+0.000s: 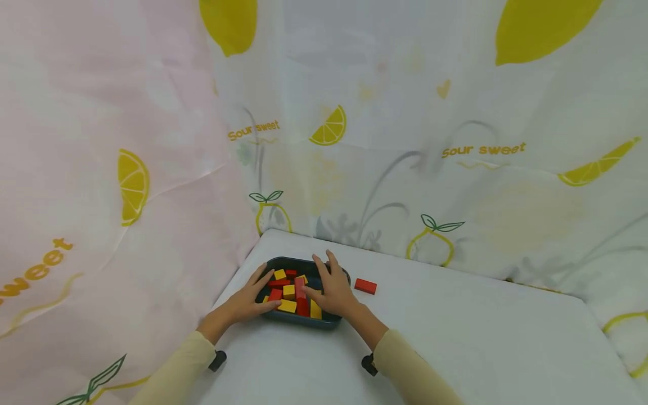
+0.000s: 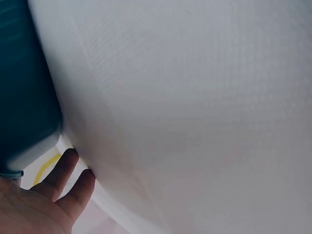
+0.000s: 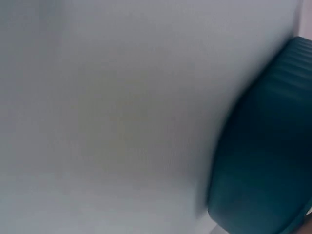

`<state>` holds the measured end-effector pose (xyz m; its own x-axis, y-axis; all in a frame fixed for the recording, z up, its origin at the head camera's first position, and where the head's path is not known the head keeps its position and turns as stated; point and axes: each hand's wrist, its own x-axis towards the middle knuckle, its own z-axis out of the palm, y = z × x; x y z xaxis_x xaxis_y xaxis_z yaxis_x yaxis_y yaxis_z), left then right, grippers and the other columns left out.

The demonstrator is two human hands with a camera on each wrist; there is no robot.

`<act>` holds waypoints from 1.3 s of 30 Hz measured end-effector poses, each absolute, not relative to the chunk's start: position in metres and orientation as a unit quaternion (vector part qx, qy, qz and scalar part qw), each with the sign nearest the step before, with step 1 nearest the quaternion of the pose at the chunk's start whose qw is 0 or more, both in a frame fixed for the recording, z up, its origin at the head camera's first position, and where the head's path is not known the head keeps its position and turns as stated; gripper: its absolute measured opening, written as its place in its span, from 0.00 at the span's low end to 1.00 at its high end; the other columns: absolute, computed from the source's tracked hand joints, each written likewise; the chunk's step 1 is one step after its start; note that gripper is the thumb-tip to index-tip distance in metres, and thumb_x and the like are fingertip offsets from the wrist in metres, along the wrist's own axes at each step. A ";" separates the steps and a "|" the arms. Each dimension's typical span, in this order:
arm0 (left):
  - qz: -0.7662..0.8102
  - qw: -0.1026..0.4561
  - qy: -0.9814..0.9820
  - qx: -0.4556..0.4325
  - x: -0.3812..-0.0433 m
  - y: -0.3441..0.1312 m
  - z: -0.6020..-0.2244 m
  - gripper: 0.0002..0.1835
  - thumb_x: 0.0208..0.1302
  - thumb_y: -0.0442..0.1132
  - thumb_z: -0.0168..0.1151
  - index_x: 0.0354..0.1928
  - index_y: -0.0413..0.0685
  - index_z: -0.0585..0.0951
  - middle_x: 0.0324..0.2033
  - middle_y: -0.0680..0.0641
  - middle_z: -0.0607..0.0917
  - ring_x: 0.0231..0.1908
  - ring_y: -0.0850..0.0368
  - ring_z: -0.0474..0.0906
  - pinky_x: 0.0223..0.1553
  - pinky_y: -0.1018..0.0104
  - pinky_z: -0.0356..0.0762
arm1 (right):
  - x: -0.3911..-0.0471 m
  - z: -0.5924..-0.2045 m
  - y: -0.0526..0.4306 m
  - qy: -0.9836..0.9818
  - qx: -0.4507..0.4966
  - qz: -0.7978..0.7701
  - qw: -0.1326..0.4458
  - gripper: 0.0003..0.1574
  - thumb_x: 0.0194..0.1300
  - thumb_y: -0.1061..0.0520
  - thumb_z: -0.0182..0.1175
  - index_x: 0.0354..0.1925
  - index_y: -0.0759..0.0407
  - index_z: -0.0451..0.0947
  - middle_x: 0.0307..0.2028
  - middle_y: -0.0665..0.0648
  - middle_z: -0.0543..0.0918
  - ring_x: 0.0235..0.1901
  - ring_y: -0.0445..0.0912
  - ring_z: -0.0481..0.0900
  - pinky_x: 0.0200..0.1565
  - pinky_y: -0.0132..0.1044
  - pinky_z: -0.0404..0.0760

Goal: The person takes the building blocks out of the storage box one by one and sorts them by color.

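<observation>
A dark teal tray (image 1: 298, 322) holds several red and yellow blocks, among them a yellow block (image 1: 287, 306) near the front wall. My left hand (image 1: 243, 304) is at the tray's left end, its fingers spread along the rim and its thumb reaching over the blocks. Over the right part of the tray is my right hand (image 1: 335, 292), fingers extended and apart. Its thumb tip lies beside a long red block (image 1: 302, 306); contact cannot be told. In the left wrist view, two straight fingers show beside the tray's outer wall (image 2: 24, 87). The right wrist view shows mostly tray wall (image 3: 263, 161).
One red block (image 1: 365, 286) lies on the white tabletop (image 1: 455, 337) just right of the tray. Lemon-printed cloth (image 1: 379, 185) hangs behind the table and along its left side.
</observation>
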<state>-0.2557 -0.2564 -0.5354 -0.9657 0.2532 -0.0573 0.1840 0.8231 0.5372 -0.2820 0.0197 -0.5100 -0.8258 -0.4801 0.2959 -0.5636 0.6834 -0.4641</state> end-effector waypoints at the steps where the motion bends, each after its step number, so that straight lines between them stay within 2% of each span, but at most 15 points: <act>1: 0.274 0.063 0.953 0.113 -0.255 -0.256 -0.534 0.52 0.59 0.70 0.60 0.79 0.56 0.53 0.79 0.47 0.41 0.71 0.34 0.59 0.62 0.29 0.64 | -0.281 -0.511 0.017 -0.913 0.286 0.280 0.075 0.52 0.66 0.33 0.59 0.77 0.51 0.53 0.77 0.66 0.48 0.68 0.65 0.65 0.65 0.65 0.66; 6: 0.270 0.055 0.954 0.121 -0.253 -0.258 -0.532 0.52 0.60 0.70 0.59 0.78 0.54 0.53 0.79 0.45 0.42 0.70 0.33 0.61 0.62 0.29 0.65 | -0.278 -0.518 0.006 -0.919 0.266 0.284 0.063 0.50 0.66 0.33 0.59 0.76 0.50 0.53 0.76 0.66 0.49 0.69 0.64 0.63 0.65 0.65 0.66; 10: 0.271 0.056 0.954 0.116 -0.254 -0.259 -0.532 0.52 0.59 0.71 0.59 0.79 0.56 0.53 0.79 0.47 0.41 0.71 0.35 0.61 0.63 0.30 0.63 | -0.278 -0.520 0.000 -0.918 0.257 0.294 0.066 0.50 0.65 0.33 0.60 0.75 0.52 0.55 0.70 0.66 0.60 0.63 0.60 0.68 0.62 0.59 0.72; 13: 0.274 0.060 0.953 0.114 -0.256 -0.258 -0.531 0.52 0.59 0.71 0.59 0.79 0.57 0.52 0.79 0.47 0.41 0.71 0.34 0.60 0.63 0.29 0.63 | -0.280 -0.520 -0.004 -0.916 0.253 0.306 0.062 0.51 0.64 0.32 0.61 0.75 0.52 0.55 0.65 0.64 0.65 0.59 0.57 0.70 0.58 0.54 0.75; 25: 0.282 0.063 0.951 0.106 -0.259 -0.256 -0.532 0.52 0.59 0.70 0.60 0.79 0.58 0.51 0.79 0.46 0.41 0.72 0.35 0.57 0.63 0.29 0.62 | -0.286 -0.529 -0.018 -0.919 0.199 0.339 -0.019 0.50 0.62 0.36 0.66 0.72 0.56 0.59 0.61 0.66 0.68 0.57 0.57 0.73 0.59 0.53 0.77; 29: 0.286 0.068 0.950 0.110 -0.256 -0.255 -0.537 0.52 0.59 0.71 0.59 0.79 0.59 0.51 0.79 0.47 0.40 0.72 0.35 0.58 0.63 0.29 0.63 | -0.285 -0.532 -0.021 -0.929 0.186 0.320 -0.019 0.49 0.60 0.39 0.69 0.69 0.57 0.62 0.60 0.65 0.70 0.56 0.57 0.74 0.58 0.54 0.76; 37: 0.281 0.052 0.952 0.112 -0.256 -0.257 -0.536 0.51 0.60 0.70 0.58 0.79 0.57 0.52 0.79 0.46 0.41 0.71 0.35 0.59 0.62 0.29 0.64 | -0.291 -0.536 -0.028 -0.924 0.188 0.327 -0.064 0.49 0.56 0.43 0.72 0.68 0.53 0.62 0.54 0.60 0.73 0.44 0.49 0.74 0.48 0.44 0.79; 39: 0.285 0.054 0.950 0.114 -0.257 -0.257 -0.536 0.51 0.60 0.70 0.59 0.79 0.56 0.52 0.79 0.45 0.41 0.72 0.35 0.57 0.62 0.29 0.64 | -0.292 -0.536 -0.028 -0.925 0.182 0.325 -0.076 0.49 0.55 0.42 0.72 0.68 0.53 0.62 0.54 0.59 0.74 0.45 0.48 0.74 0.50 0.45 0.79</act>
<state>-0.2566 -0.2566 -0.5363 -0.9683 0.2467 -0.0386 0.1849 0.8123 0.5531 -0.2920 -0.0281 -0.5364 -0.9223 -0.3860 -0.0215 -0.2874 0.7218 -0.6296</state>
